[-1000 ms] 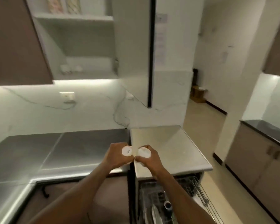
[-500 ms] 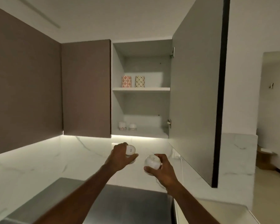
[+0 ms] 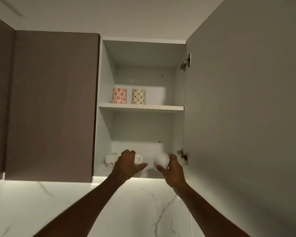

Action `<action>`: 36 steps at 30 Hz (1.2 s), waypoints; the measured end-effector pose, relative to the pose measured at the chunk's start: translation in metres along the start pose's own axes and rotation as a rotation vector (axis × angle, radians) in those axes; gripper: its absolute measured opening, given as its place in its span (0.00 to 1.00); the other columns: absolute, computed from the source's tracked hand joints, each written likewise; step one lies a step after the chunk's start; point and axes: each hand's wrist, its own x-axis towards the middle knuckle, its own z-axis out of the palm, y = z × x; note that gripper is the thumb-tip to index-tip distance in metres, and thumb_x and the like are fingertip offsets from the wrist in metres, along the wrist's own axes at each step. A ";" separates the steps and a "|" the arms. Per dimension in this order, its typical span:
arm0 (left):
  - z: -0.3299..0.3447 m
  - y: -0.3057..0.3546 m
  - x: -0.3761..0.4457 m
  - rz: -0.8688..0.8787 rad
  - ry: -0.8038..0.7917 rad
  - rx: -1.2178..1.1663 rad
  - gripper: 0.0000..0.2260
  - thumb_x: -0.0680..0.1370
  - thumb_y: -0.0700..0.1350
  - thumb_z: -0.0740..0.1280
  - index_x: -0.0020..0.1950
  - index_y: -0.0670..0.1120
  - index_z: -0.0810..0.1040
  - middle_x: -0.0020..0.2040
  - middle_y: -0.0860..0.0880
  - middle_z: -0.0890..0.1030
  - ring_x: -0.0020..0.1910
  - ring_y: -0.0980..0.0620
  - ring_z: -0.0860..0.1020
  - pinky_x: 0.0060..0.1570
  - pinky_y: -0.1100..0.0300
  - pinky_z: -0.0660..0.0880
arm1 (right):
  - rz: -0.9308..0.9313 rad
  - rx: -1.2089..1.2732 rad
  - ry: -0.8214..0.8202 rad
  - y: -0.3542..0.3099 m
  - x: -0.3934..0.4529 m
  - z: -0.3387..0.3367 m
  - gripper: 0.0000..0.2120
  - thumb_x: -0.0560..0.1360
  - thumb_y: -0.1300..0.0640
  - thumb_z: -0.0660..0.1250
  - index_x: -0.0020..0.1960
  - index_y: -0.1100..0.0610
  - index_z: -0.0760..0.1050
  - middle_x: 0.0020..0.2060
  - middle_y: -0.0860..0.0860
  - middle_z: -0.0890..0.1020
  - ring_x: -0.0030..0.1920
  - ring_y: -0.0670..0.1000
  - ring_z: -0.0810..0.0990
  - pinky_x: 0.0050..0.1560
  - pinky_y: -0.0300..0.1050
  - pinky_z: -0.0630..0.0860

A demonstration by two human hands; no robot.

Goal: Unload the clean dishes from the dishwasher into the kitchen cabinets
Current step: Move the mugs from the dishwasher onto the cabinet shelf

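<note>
Left hand (image 3: 126,164): raised at the front edge of the lower shelf (image 3: 102,171); its grip is curled round a small white cup (image 3: 138,159), whose base with a printed mark faces the camera.
Right hand (image 3: 172,169): raised beside the left, close but apart; its grip is wrapped round a second white cup (image 3: 161,160), thumb under it.
Lower shelf: one small patterned cup (image 3: 110,159) stands at the left, just beside the left hand.
Upper shelf (image 3: 141,107): two patterned cups stand side by side, a red-flowered cup (image 3: 119,95) on the left and a brown-diamond cup (image 3: 138,96) to its right.
Cabinet door (image 3: 246,108): swung open on the right, hinges visible.
Marble wall (image 3: 32,207): below the cabinet, lit from above.
</note>
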 end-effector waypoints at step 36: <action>0.115 -0.047 0.093 0.434 0.049 0.417 0.34 0.78 0.65 0.65 0.70 0.39 0.73 0.68 0.41 0.76 0.68 0.43 0.74 0.65 0.49 0.74 | -0.045 -0.622 0.128 0.069 0.083 0.084 0.45 0.67 0.37 0.80 0.74 0.58 0.67 0.65 0.55 0.79 0.64 0.57 0.80 0.65 0.52 0.78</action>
